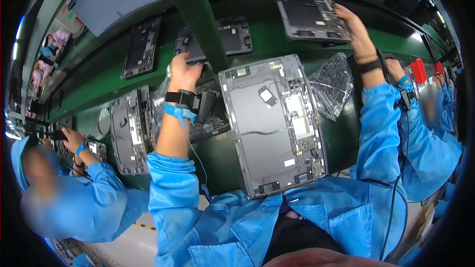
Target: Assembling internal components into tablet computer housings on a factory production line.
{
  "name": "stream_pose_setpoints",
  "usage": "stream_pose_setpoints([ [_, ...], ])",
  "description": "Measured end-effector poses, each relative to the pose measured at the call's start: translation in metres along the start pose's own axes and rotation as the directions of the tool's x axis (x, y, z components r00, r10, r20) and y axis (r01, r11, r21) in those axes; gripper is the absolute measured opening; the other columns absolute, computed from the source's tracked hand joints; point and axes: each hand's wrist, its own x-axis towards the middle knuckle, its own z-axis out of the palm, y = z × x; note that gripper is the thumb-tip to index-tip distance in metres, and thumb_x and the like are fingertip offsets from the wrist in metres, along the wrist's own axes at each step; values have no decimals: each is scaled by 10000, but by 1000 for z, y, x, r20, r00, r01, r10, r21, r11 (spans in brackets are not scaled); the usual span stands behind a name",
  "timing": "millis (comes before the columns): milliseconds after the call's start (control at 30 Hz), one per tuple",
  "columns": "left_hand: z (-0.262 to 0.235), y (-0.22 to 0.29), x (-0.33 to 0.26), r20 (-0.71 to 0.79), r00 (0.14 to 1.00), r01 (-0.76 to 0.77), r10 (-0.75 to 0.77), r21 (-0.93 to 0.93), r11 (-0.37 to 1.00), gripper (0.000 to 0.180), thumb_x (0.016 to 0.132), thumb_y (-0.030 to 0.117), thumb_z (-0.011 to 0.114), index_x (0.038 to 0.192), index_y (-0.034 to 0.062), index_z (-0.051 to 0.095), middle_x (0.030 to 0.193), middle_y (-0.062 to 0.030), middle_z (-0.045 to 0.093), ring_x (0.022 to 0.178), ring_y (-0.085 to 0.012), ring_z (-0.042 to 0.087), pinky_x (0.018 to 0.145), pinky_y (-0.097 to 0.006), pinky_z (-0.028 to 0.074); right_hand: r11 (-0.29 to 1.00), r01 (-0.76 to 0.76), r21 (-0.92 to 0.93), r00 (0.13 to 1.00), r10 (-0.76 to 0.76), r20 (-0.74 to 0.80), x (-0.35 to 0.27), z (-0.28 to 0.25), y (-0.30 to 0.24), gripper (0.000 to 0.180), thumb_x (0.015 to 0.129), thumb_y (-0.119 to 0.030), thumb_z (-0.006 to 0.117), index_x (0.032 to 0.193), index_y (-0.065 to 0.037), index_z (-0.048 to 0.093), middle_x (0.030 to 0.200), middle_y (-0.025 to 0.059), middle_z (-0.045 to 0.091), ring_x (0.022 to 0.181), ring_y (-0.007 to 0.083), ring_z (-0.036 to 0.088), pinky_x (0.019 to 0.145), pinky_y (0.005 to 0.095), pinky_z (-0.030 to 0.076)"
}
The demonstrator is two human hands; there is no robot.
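Observation:
My right hand (360, 34) grips the right edge of an opened tablet (301, 10), dark grey with a bare circuit board down one side, raised at the upper right over the green shelf. My left hand (185, 73), a blue strap on its wrist, is beside the green post, with thumb and fingers loosely apart and nothing visible in them. Just beyond it, another opened tablet (230, 39) lies partly behind the post. In front of my body a larger-looking opened tablet (262, 155) shows its board, cables and a small dark part with a white label (268, 97).
More opened tablets lie on the shelf (141, 49) and at the left of the bench (123, 131). Crumpled clear plastic wrap (332, 86) sits right of the middle tablet. The green post (198, 15) crosses the work area. Co-workers in blue sit on both sides.

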Motion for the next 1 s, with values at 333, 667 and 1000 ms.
stream_pose_setpoints([
  [333, 27, 10, 21, -341, 939, -96, -49, -396, 913, 216, 919, 140, 441, 1077, 79, 577, 1014, -121, 644, 831, -266, 627, 624, -340, 485, 991, -104, -87, 993, 108, 42, 86, 44, 107, 514, 877, 21, 503, 1381, 68, 414, 1195, 177, 612, 966, 223, 645, 867, 346, 533],
  [667, 4, 30, 73, 510, 733, -680, 450, 565, 468, 373, 959, 266, 548, 1222, 2, 579, 1154, -110, 654, 999, -225, 627, 811, -331, 511, 882, -9, -472, 992, -50, -113, 65, 75, 113, 562, 844, -151, 637, 1322, 98, 478, 1280, 207, 564, 1170, 266, 535, 995, 325, 404],
  [1000, -16, 37, 119, 725, 623, -547, 293, 672, -499, 397, 950, 278, 545, 1255, 26, 571, 1226, -151, 630, 1061, -246, 617, 891, -350, 488, 871, 240, -429, 970, -231, 74, -64, 49, 49, 364, 906, -112, 587, 1259, -25, 593, 1217, 67, 638, 1077, 158, 609, 935, 291, 453],
])
